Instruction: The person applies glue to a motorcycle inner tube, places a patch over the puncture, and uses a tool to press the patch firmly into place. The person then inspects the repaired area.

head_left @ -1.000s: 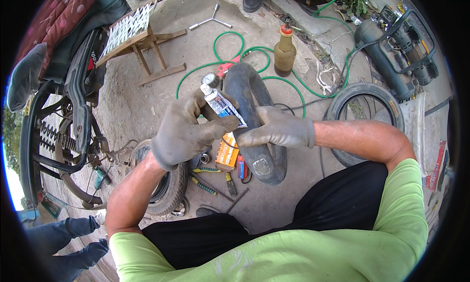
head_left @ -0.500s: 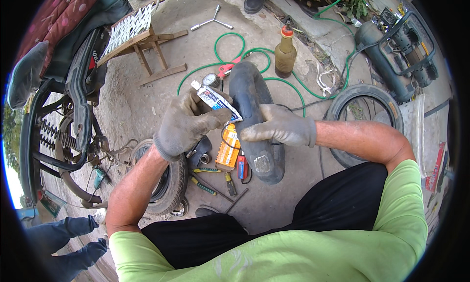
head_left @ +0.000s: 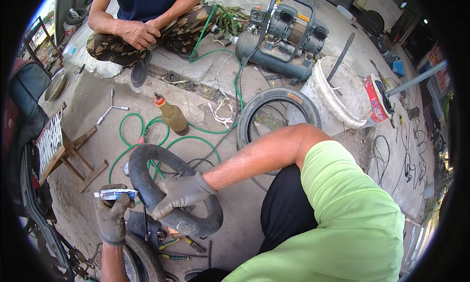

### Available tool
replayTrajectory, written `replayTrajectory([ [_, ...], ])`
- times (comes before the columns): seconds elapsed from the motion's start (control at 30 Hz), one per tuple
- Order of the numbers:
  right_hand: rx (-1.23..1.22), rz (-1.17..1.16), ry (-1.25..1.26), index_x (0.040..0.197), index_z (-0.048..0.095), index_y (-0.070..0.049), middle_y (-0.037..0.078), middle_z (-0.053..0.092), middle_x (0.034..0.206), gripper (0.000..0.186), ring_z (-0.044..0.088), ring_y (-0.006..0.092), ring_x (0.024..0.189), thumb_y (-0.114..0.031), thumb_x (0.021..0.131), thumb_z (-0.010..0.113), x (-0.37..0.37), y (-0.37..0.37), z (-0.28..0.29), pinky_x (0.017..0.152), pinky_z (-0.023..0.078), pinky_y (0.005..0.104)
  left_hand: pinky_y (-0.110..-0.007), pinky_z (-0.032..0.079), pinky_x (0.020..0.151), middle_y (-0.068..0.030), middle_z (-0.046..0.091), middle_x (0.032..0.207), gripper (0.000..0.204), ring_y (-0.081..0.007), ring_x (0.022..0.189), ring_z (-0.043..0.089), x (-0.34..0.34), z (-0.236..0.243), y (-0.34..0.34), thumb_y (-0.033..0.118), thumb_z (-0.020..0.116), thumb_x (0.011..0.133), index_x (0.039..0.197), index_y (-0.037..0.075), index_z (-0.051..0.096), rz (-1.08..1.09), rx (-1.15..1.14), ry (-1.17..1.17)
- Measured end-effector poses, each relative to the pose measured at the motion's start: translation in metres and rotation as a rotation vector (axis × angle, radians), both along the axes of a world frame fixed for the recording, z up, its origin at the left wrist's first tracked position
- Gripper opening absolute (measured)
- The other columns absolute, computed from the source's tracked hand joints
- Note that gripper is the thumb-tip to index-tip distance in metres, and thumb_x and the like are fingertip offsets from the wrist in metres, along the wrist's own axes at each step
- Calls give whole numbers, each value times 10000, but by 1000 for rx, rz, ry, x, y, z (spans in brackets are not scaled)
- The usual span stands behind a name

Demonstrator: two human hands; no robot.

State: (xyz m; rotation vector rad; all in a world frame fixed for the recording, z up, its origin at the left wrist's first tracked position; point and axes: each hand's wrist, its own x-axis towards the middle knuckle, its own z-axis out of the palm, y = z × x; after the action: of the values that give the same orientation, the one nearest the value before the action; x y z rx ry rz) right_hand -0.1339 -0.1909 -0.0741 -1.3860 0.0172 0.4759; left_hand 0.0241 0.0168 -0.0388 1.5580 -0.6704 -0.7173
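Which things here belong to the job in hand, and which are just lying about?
Belongs, judging by the grip:
squeeze tube, in the left hand
inner tube, in the right hand

Seemingly just lying about:
Y-shaped socket wrench
white bucket
shallow bowl
webbed wooden stool

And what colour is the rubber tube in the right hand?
The rubber tube is blackish grey; see head view.

Below us spread a grey, dusty concrete floor (head_left: 236,221). On it we saw a Y-shaped wrench (head_left: 112,106), loops of green hose (head_left: 210,131) and an upright brown bottle (head_left: 175,119) with a red top. To the bottle's right we found a tyre (head_left: 243,129) lying flat, near a white bucket (head_left: 333,98) and an air compressor (head_left: 274,61). At our lower left we had another tyre (head_left: 148,260), beside yellow-gripped hand tools (head_left: 194,244), with a wooden stool (head_left: 73,152) farther left.
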Motion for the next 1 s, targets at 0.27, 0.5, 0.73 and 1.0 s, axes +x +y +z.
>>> replayTrajectory([
  [0.27,-75,-71,52,925,758,11,104,792,897,492,744,136,770,-471,872,837,-10,-6,10,688,588,322,-294,566,680,-93,720,886,228,-149,738,683,-9,24,-9,98,749,950,1119,-31,667,-42,81,-90],
  [0.5,125,-83,-8,1152,696,-24,81,765,999,399,734,138,900,-352,952,805,1,0,-15,743,595,305,-261,549,694,-86,753,876,263,-121,740,696,8,50,-4,20,741,858,1106,-61,704,-256,303,4],
  [0.73,14,-20,71,1377,582,-40,47,672,1207,557,639,134,1109,-312,955,824,6,12,-2,986,539,349,-231,482,648,16,706,923,285,-29,773,587,12,51,7,133,797,954,1178,-16,704,-130,249,-92],
  [1.0,-57,-37,32,1320,605,-22,80,672,1185,579,616,154,1149,-417,951,814,3,19,6,989,521,354,-222,394,553,17,681,813,215,-20,646,517,-10,56,-7,150,819,943,1054,-11,730,-186,367,-175],
])
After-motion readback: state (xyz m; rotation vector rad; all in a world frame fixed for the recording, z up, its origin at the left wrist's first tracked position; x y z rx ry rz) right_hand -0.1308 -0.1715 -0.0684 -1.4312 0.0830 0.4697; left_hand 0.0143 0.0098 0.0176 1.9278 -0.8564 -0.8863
